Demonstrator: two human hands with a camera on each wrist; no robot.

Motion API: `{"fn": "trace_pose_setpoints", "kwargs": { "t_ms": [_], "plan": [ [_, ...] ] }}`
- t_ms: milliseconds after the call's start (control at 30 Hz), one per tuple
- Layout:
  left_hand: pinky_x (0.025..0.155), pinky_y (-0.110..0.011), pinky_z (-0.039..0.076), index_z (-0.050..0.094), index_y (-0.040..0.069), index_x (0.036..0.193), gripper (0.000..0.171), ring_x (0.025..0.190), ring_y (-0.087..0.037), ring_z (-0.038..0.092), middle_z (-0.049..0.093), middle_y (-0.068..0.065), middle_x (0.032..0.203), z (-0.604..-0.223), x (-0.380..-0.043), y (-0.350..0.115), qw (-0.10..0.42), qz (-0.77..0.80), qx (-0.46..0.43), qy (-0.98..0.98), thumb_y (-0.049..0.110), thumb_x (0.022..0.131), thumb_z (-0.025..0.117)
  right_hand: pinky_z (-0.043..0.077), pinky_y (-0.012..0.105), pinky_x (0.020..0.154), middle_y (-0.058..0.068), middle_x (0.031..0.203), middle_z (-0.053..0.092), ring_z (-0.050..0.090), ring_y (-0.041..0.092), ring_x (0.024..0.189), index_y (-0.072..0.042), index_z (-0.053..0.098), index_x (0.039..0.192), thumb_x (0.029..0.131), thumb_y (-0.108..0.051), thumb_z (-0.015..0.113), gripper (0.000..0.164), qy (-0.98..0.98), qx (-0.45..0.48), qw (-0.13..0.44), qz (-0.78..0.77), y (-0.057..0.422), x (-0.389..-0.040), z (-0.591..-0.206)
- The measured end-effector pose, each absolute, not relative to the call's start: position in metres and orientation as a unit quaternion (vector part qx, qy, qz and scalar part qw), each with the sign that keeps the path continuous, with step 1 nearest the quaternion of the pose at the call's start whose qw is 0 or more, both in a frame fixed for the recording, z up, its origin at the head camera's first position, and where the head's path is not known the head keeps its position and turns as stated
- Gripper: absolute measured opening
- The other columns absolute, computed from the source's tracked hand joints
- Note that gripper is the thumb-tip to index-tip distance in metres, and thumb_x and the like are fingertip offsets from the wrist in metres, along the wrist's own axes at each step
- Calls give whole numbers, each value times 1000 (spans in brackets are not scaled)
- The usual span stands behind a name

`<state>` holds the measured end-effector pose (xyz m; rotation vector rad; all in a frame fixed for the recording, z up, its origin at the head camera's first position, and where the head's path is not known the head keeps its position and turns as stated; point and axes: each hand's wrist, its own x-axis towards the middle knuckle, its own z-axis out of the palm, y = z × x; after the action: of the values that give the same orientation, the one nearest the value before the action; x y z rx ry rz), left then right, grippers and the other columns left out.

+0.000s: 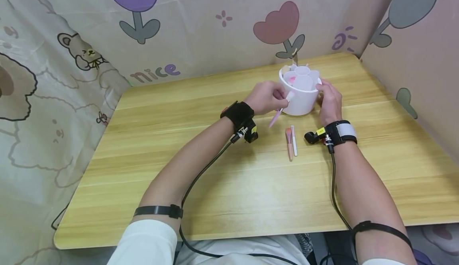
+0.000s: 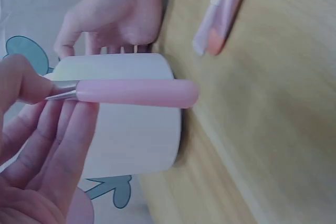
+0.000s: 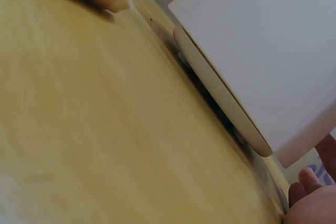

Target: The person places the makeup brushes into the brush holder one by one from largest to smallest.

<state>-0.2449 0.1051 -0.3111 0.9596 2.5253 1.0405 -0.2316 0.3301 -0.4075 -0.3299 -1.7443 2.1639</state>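
My left hand [image 1: 267, 97] pinches a makeup brush [image 2: 139, 93] near its silver ferrule, close in front of a white brush holder [image 1: 299, 102]. In the left wrist view its pink handle points right, across the holder's side. The brush's head is hidden behind the fingers. On the holder's right side, my right hand [image 1: 330, 101] grips the rim and wall. The holder stands upright, with white dividers inside and a beige brush tip and something pink showing at its top. Only curled fingertips [image 3: 308, 180] of the right hand appear beside the holder in the right wrist view.
Two more brushes lie side by side in front of the holder: a pink one [image 1: 289, 144] and a white-handled one [image 1: 294, 140]. The wooden table [image 1: 186, 137] meets a printed cloth backdrop [image 1: 201, 26] behind. Black cables [image 1: 195, 179] run along both forearms.
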Motion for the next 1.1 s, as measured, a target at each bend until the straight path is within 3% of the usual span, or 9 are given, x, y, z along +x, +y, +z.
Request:
{"fn": "trace_pose_setpoints", "kwargs": {
  "t_ms": [233,433,533,667,867,1100],
  "plan": [
    [79,-14,55,68,5,101,9,88,-13,70,75,-9,99,-303,-245,111,64,406,329,850,9,93,70,30,36,113,-8,135,63,46,9,129,-18,69,130,97,-29,60,36,-614,-122,190,756,331,-231,-409],
    [82,-14,57,68,1,102,12,92,-18,75,77,-12,101,-298,-246,118,-19,452,328,830,8,93,70,33,33,105,-9,133,62,47,8,124,-17,69,129,98,-29,59,35,-622,-121,192,749,333,-232,-410],
    [83,-13,55,68,4,101,11,94,-14,76,78,-9,102,-295,-248,122,-46,456,316,831,10,92,69,33,35,109,-8,135,61,47,9,127,-16,68,130,98,-28,58,36,-621,-118,189,751,334,-232,-411],
    [84,-10,54,69,8,103,12,97,-10,76,79,-6,105,-292,-250,127,-62,459,301,834,12,92,69,33,38,115,-7,136,61,46,10,131,-16,67,131,98,-29,59,36,-623,-117,190,750,334,-231,-411],
    [91,-14,56,71,8,103,12,98,-9,76,80,-6,106,-288,-249,133,-85,476,294,825,11,92,70,33,34,108,-8,132,62,47,9,127,-17,69,128,98,-30,60,35,-628,-119,192,745,332,-232,-410],
    [90,-10,56,70,4,107,15,101,-12,75,78,-10,108,-282,-246,141,-102,508,296,803,7,92,70,33,39,113,-7,134,61,45,10,130,-17,67,132,98,-32,60,38,-630,-116,187,745,333,-233,-409]
  ]
}}
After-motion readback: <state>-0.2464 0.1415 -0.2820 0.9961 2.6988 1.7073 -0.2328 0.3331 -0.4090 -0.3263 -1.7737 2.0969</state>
